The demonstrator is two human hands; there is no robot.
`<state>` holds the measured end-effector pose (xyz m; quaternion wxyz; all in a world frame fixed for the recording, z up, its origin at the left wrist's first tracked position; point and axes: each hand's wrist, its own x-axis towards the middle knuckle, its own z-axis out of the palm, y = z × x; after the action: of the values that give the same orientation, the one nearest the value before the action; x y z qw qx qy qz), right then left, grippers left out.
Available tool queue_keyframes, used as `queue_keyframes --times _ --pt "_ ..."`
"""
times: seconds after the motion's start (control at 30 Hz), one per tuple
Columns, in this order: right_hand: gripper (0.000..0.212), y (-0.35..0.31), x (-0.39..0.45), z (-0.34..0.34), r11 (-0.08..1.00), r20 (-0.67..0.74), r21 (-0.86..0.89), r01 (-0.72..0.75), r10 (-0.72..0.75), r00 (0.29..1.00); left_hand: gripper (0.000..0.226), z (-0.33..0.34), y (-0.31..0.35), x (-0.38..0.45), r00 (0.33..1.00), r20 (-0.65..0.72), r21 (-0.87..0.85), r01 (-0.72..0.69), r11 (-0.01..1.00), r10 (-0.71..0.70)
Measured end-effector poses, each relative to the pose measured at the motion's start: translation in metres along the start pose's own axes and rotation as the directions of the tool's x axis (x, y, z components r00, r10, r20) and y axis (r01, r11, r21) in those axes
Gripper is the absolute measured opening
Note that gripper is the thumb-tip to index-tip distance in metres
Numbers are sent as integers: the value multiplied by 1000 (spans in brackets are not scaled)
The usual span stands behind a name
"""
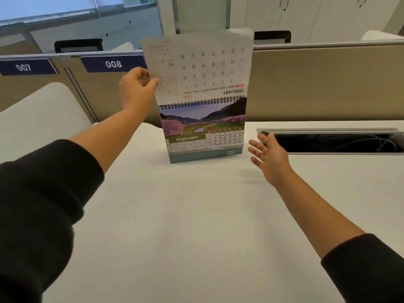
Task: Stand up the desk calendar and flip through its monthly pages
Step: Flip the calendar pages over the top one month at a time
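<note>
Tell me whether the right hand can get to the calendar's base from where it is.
Probably yes. The right hand hovers open just beside the desk calendar, with only bare desk between them. The left hand pinches the lifted page higher up, out of the way.

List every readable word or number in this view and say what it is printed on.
"007": left partition label
"008": next partition label
"FEBRUARY", "2026": facing page of desk calendar, with date grid 1 to 28
"FEBRUARY", "2026", upside down: lifted page in left hand
Mini-month grids, bottom-corner logo: too small to read.
</note>
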<state>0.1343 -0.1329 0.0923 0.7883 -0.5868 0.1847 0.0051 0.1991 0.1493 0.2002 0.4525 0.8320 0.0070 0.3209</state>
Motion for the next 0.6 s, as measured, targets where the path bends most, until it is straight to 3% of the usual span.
queue_keyframes --times 0.27,0.43,0.6 --pt "48 9 18 -2 997 -47 -69 -39 36 998 64 22 -12 6 961 -23 -21 276 961 -277" --pt "48 16 30 -3 987 -90 -153 -53 39 995 53 26 -34 -24 876 -59 -157 466 871 -479" --pt "49 24 39 8 955 -107 -270 -125 100 989 44 41 -69 -84 776 51 -174 626 760 -628"
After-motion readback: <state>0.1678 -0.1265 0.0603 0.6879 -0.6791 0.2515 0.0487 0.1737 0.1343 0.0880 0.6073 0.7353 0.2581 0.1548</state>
